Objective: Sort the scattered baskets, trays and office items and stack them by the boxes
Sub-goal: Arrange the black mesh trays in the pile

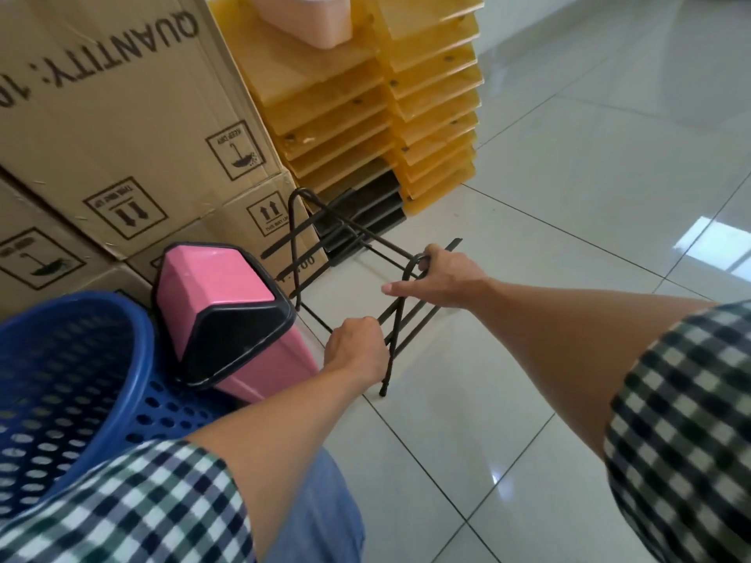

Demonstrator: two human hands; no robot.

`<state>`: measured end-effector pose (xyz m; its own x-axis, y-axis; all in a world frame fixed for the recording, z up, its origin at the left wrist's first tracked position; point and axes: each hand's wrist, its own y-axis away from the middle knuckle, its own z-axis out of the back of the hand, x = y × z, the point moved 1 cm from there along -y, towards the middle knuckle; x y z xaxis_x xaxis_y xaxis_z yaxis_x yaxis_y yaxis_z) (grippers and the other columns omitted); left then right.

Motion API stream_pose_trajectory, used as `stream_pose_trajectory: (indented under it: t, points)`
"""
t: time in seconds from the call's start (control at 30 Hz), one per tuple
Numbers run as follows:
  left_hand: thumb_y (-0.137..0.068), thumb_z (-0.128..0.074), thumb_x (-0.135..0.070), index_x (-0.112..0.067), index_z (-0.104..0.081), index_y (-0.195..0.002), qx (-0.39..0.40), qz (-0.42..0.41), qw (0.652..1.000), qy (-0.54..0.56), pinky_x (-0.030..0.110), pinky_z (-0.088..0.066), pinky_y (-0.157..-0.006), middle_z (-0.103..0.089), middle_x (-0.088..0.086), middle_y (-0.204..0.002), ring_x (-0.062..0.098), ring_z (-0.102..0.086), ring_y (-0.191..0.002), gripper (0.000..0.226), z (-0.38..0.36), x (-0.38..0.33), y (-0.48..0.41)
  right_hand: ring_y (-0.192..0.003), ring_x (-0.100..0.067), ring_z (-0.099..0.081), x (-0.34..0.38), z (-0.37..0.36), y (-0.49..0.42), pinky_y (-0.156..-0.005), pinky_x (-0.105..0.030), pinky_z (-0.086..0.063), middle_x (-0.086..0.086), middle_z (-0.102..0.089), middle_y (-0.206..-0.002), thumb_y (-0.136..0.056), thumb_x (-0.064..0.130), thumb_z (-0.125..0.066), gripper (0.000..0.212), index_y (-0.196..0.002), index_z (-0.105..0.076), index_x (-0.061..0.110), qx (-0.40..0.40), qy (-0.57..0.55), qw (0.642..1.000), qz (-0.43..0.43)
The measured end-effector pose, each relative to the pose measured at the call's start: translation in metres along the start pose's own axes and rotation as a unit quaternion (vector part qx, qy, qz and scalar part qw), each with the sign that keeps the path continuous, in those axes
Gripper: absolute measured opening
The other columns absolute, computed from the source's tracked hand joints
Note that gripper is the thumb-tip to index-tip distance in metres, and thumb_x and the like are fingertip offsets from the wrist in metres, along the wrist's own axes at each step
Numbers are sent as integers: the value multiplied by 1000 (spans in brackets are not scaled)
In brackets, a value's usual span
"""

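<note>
Since the dark metal wire-frame rack (388, 359) stands on the white tiled floor (548, 237) with its far arch at the corner of the stacked brown cardboard boxes (122, 128), its long axis runs straight out from those boxes to the near arch. Both hands hold that outer end. The right hand (443, 278) is hooked over the arch top, and the left hand (357, 347) is fisted round a lower rail. Both grips are far from the boxes, so the next move is probably a push or swing toward them. A pink plastic bin with a black lid (219, 302) leans at the boxes' foot beside the rack.
</note>
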<state>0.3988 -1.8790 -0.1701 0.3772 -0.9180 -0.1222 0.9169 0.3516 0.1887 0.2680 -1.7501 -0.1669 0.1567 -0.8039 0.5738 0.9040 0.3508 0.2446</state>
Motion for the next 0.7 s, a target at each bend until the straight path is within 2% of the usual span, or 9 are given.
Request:
stream_pose_trajectory:
  t: [0.1,0.2,0.33,0.43,0.5,0.6,0.7]
  points:
    - [-93,-64,-16,-11,-65,-103,5,4,1000,-18,31,-43,-59,-46,-2,-71,22,-52,-72,11,-1,10,-2,-108,-26,-60,9,-7,1,-89,-41,-54,-2,-62,-123,-50,96,-63,118,-138,-47,21,22,7,1000,-8]
    - [-93,-66,-22,-13,-67,-103,-7,22,1000,-16,26,-30,-49,-40,-6,-64,16,-46,-64,14,-4,18,-3,-106,-25,-58,15,-8,1,-83,-38,-52,-1,-61,-118,-48,98,-62,119,-137,-50,20,43,18,999,-4]
    - [-94,-62,-30,-17,-66,-101,-20,52,998,7,30,-35,-60,-39,-7,-65,20,-49,-76,16,-11,29,-3,-103,-24,-59,22,-11,2,-81,-37,-53,-1,-61,-112,-53,93,-67,112,-135,-52,18,62,32,998,4]
    - [-102,-45,-43,-17,-67,-102,-29,49,998,22,33,-37,-64,-43,-7,-67,21,-49,-77,34,-13,31,-2,-100,-24,-61,25,-10,3,-81,-39,-57,-1,-60,-111,-55,90,-69,107,-132,-53,18,62,32,998,-4]
    - [-105,-37,-46,-17,-67,-105,-36,43,998,21,34,-37,-65,-41,-6,-67,22,-48,-78,42,-12,33,0,-95,-22,-63,26,-9,4,-73,-36,-58,0,-60,-108,-54,90,-70,105,-129,-54,19,68,30,997,-7]
    - [-106,-37,-44,-16,-67,-108,-37,37,999,9,34,-36,-63,-41,-4,-69,22,-47,-76,41,-11,38,-1,-84,-16,-61,29,-8,8,-54,-27,-52,4,-57,-97,-53,88,-73,98,-122,-55,21,79,10,997,-14]
    - [-106,-38,-42,-16,-66,-110,-31,39,999,5,32,-35,-58,-39,-6,-67,22,-48,-75,39,-11,42,-1,-81,-15,-60,33,-9,11,-48,-25,-49,4,-58,-97,-52,85,-77,89,-113,-53,23,83,7,996,-11]
